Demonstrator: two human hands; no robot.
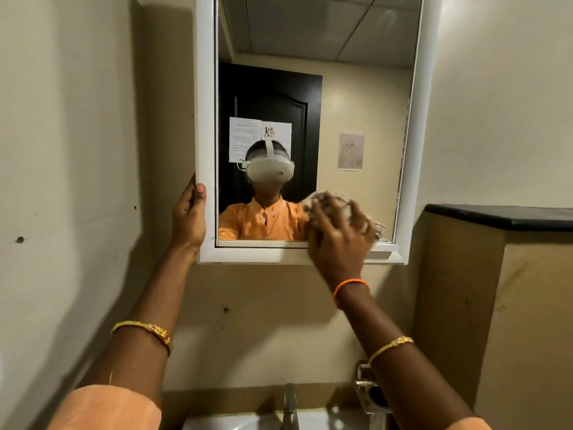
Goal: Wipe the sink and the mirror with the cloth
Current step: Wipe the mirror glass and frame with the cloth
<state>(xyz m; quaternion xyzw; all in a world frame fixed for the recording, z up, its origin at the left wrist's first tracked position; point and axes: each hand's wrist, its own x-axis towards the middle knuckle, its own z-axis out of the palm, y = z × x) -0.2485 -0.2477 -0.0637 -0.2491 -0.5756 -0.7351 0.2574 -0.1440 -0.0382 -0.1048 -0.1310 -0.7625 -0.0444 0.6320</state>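
My left hand [189, 217] grips left edge of white frame [206, 119], thumb on front face, fingers hidden behind. My right hand [339, 235] spread wide, pressing cloth [313, 201] flat against mirror [341, 103] at lower right corner; cloth blurred. Sink [248, 422] below at bottom edge, tap [290, 401] above it. Orange thread on right wrist, gold bangles on both arms.
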